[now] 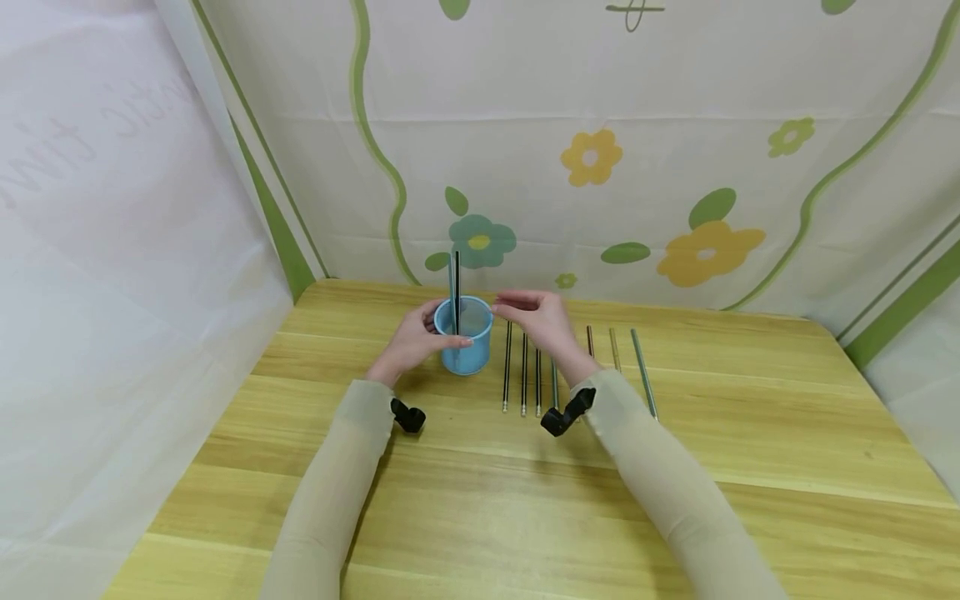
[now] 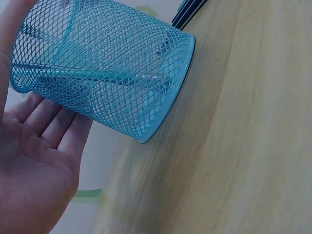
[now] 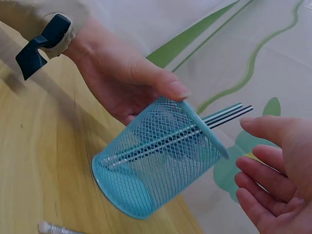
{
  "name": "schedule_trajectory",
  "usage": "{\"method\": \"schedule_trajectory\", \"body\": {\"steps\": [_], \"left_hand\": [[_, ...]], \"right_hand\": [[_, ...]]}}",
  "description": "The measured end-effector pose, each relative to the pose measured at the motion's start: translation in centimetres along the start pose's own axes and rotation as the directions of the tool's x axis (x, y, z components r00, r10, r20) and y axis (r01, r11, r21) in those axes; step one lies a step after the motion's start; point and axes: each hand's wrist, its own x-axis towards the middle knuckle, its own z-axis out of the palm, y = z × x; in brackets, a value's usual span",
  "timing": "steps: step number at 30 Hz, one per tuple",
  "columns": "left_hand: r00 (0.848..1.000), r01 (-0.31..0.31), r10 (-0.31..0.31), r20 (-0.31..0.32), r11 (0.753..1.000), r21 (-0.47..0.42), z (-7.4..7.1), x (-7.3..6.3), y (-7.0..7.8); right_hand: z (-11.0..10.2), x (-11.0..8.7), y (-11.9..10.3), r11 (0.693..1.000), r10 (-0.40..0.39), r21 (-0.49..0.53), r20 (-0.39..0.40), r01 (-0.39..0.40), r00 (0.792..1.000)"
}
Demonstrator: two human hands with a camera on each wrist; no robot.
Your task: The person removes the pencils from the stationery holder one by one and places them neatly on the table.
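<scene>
A light-blue mesh pencil cup (image 1: 467, 357) stands upright on the table. My left hand (image 1: 407, 343) grips it from the left, its thumb over the near rim and its fingers round the far side. Inside the cup lean a black pencil (image 1: 458, 279) and a teal pencil (image 1: 452, 283), their tops above the rim. At the cup's right edge is my right hand (image 1: 547, 323), thumb and fingers relaxed around nothing; the right wrist view shows its fingertips beside the rim. The mesh wall (image 2: 112, 53) and left palm (image 2: 36, 170) fill much of the left wrist view.
Right of the cup, several pencils lie in a row: black ones (image 1: 523, 375), a teal one (image 1: 554, 385), a dark red one (image 1: 590, 340), a gold one (image 1: 615, 350) and a blue-green one (image 1: 644, 375). My right forearm partly covers the row. A patterned cloth (image 1: 510, 167) hangs behind the table.
</scene>
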Motion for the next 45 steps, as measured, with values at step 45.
{"method": "schedule_trajectory", "body": {"steps": [45], "left_hand": [[0.999,-0.018,0.02,0.029,0.998,-0.057,0.1,-0.7,1.7]], "right_hand": [[4.7,5.2,-1.5,0.997,-0.057,-0.056,0.042,0.059,0.998]]}}
